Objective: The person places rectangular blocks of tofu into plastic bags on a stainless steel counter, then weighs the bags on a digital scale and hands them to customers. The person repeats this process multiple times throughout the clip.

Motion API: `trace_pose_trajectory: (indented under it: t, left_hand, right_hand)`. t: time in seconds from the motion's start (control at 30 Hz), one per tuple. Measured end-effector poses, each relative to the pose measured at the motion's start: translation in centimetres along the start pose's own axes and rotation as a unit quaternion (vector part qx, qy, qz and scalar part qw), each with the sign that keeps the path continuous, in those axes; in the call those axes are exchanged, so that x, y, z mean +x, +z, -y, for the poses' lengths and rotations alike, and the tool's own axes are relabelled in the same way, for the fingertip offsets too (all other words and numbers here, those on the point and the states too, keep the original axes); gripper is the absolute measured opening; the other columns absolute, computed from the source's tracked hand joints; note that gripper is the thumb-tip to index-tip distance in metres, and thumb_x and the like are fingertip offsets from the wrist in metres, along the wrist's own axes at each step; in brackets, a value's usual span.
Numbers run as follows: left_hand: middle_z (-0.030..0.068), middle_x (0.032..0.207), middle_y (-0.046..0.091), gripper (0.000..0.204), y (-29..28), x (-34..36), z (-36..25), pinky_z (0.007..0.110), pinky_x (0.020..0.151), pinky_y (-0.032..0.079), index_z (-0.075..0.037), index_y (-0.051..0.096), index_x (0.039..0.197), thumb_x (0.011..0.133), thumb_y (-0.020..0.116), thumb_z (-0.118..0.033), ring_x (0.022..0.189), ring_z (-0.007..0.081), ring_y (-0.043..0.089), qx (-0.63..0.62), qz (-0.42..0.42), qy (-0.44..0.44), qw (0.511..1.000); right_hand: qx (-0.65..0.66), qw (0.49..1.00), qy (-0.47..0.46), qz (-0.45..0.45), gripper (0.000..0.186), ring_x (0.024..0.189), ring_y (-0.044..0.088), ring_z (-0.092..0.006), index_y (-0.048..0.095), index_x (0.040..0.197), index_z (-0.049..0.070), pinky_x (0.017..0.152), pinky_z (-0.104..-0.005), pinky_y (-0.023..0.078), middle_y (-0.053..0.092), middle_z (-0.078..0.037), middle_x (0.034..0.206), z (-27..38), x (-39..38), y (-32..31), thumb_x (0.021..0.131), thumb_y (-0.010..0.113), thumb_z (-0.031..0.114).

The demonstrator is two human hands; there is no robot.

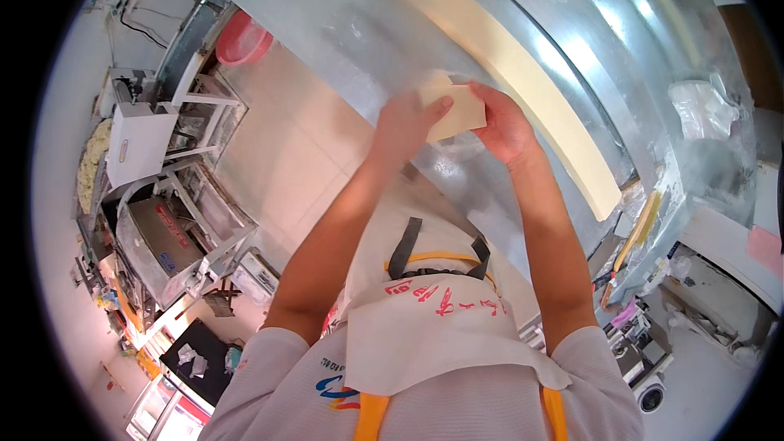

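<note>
Both my hands are together over a metal worktable (327, 24), holding pale yellow, squarish sheets of what looks like rolled dough (467, 111). My left hand (404, 126), partly smeared by motion, grips their left side with the thumb on top. At the right edge, my right hand (508, 129) has its fingers curled round the sheets. How many sheets there are I cannot tell. A long, thick strip of the same pale yellow dough (567, 132) lies lengthwise on the table just beyond my right hand, apart from it.
Past the strip runs a long metal bar (563, 28). A clear plastic bag (702, 110) lies at the far right, with a yellow-handled tool (641, 229) nearer. Left of the table are a pink basin (243, 39) on the floor side and a white machine (139, 143).
</note>
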State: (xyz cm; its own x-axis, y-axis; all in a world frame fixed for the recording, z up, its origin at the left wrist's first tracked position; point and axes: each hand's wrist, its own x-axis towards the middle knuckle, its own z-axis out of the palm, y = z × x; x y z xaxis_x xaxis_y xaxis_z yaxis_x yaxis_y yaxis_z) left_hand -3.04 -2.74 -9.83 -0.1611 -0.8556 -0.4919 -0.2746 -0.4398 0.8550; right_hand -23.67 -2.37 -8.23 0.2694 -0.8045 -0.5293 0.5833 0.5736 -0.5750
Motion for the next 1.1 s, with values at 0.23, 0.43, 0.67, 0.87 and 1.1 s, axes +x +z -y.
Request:
trace_pose_trajectory:
  t: [0.23,0.43,0.67,0.87,1.1]
  left_hand:
    - [0.0145,0.127,0.068,0.053,5.9,2.7,6.7,0.036,0.089,0.064,0.006,0.058,0.139,0.107,0.063,-0.035,0.107,0.0226,0.072,-0.322,0.033,-0.130,0.937]
    - [0.0153,0.129,0.066,0.050,7.8,2.8,10.7,0.035,0.086,0.065,0.007,0.055,0.141,0.110,0.058,-0.032,0.109,0.0232,0.071,-0.345,0.055,-0.118,0.930]
    - [0.0135,0.092,0.072,0.042,7.4,3.3,10.9,0.033,0.061,0.061,0.007,0.063,0.119,0.110,0.056,-0.034,0.069,0.0209,0.072,-0.167,0.035,-0.185,0.968]
    - [0.0149,0.072,0.070,0.056,7.2,3.2,9.7,0.037,0.052,0.055,0.004,0.067,0.088,0.111,0.051,-0.044,0.057,0.0209,0.070,-0.021,0.049,-0.194,0.980]
    - [0.0151,0.058,0.068,0.070,8.3,4.6,13.1,0.037,0.053,0.058,0.006,0.068,0.069,0.106,0.054,-0.051,0.048,0.0244,0.068,0.170,-0.015,-0.056,0.984]
  right_hand:
    - [-0.317,0.944,0.026,-0.087,0.035,0.110,0.065,-0.0212,0.066,0.127,-0.002,0.099,-0.0357,0.050,0.070,-0.011,0.122,-2.5,4.5,-5.6,0.096,0.074,0.013]
    - [-0.450,0.887,0.044,-0.092,0.039,0.109,0.066,-0.0217,0.061,0.131,-0.004,0.098,-0.0346,0.052,0.070,-0.013,0.120,-4.6,6.4,-8.4,0.094,0.071,0.005]
    - [-0.473,0.868,-0.003,-0.151,0.039,0.113,0.067,-0.0236,0.058,0.132,-0.004,0.101,-0.0369,0.053,0.070,-0.016,0.123,-6.8,7.2,-9.9,0.096,0.070,0.004]
    - [-0.549,0.811,-0.091,-0.182,0.038,0.105,0.073,-0.0302,0.060,0.129,0.000,0.095,-0.0409,0.056,0.075,-0.017,0.112,-7.5,7.1,-9.9,0.092,0.070,0.007]
    - [-0.574,0.772,-0.160,-0.221,0.029,0.095,0.074,-0.0344,0.065,0.121,0.001,0.085,-0.0436,0.058,0.075,-0.018,0.105,-7.9,7.2,-10.3,0.092,0.071,0.003]
